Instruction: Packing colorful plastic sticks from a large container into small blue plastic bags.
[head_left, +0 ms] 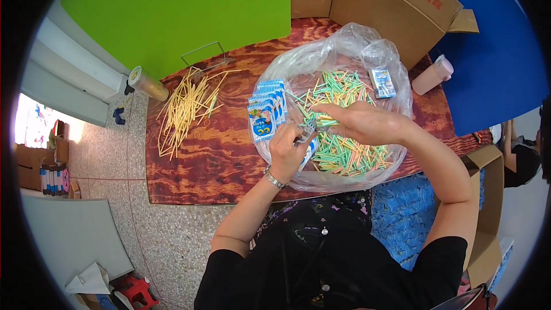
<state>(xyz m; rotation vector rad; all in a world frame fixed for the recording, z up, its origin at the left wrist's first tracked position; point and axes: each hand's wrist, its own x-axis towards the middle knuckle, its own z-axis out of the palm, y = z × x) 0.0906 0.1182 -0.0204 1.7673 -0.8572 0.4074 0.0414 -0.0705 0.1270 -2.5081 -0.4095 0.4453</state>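
Observation:
A large clear plastic bag lies spread open on the table, holding a heap of short pastel sticks in green, yellow and pink. My left hand is closed on a small, shiny see-through packet above the heap's left side. My right hand reaches in from the right with its fingers curled round a few short sticks, their ends beside the packet's mouth. Overlapping blue-and-white printed packets lie left of my left hand. Another packet is partly hidden beneath that hand.
Long yellow sticks lie loose on the red-brown table, near a lidded clear cup and a metal wire stand. A small box, a pink bottle and cardboard stand around the far right. Another person sits at right.

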